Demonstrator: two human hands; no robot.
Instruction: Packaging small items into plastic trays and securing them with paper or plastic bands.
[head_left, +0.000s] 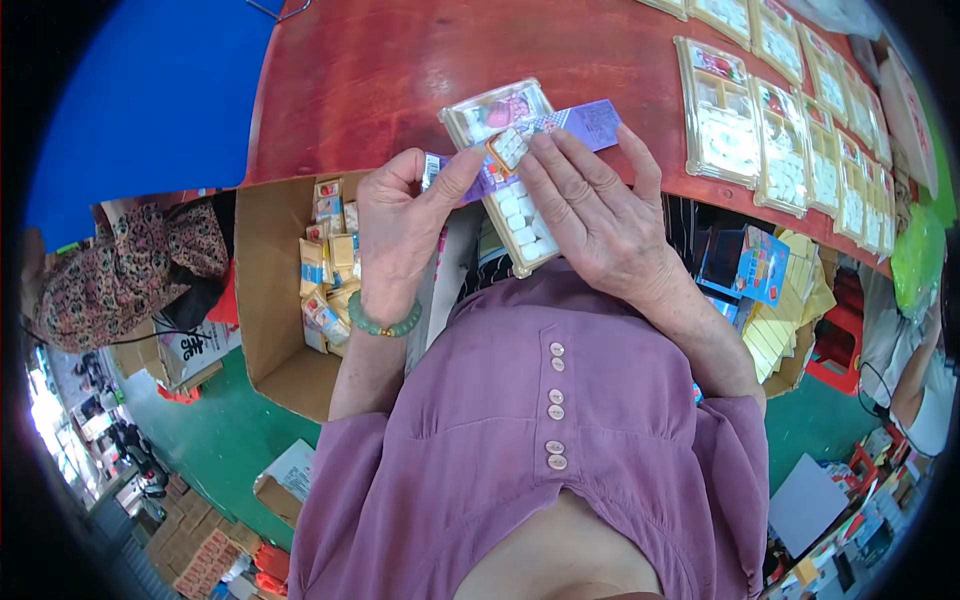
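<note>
A clear-lidded tray (528, 243) with a cream base is tilted at the table's near edge, in front of my body. White pillow-shaped pieces fill its lower part, and pink pieces show at its far end. Across its middle lies a purple printed card sleeve (592, 123), its right end sticking out past the tray. My left hand (405, 225), with a green bead bracelet (388, 326) on the wrist, pinches the sleeve's left end between thumb and fingers. My right hand (600, 215) rests over tray and sleeve with fingers stretched out, hiding part of both.
Similar filled trays (722, 135) stand in rows at the right of the red table (400, 70). Below the table, a cardboard box (270, 300) at left holds small packs. Another box at right holds yellow cards (795, 300). A blue sheet (140, 100) covers the far left.
</note>
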